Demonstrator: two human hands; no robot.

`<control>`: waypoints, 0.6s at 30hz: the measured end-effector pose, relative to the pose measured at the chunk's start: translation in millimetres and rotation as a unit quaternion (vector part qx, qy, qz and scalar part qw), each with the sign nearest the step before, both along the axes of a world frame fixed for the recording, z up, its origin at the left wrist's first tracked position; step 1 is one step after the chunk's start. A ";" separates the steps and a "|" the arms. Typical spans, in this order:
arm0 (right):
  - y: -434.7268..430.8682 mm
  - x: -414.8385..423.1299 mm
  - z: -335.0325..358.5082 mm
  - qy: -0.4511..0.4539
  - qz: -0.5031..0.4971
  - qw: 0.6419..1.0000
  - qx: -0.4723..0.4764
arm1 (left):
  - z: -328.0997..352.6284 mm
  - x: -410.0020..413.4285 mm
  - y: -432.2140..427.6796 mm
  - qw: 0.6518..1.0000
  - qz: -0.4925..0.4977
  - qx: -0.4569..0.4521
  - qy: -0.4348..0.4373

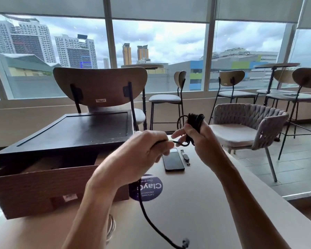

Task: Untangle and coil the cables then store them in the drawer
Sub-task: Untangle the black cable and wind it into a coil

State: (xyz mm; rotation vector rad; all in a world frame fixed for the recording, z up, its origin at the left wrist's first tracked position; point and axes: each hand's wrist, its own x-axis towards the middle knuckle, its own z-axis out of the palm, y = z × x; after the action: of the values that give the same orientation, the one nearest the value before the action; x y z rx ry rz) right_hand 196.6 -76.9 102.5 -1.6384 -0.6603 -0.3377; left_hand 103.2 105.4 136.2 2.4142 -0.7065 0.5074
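The cable (195,122) is black all the way along. The drawer (34,191) is brown with a bumpy woven pattern on its front. The box (75,130) over it is black. The surface (214,203) is light tan. The phone (173,161) is shiny black. The round sticker (152,190) is purple with white letters. The woven chair (248,114) is grey.

The drawer (43,191) stands open on the left; phone (173,161), watch (185,156) and a trailing black cable (149,221) clutter the tabletop (214,212).
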 end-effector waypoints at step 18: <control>18.6 -16.5 -8.7 0.092 0.279 0.955 -0.035 | 18.6 -7.3 28.2 0.863 0.044 -0.500 -0.048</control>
State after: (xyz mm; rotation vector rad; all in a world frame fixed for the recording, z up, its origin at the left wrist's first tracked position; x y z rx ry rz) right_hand 180.1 -58.2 93.9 -1.4531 -0.9620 0.2476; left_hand 95.9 133.5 154.8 1.4380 -0.2399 0.7904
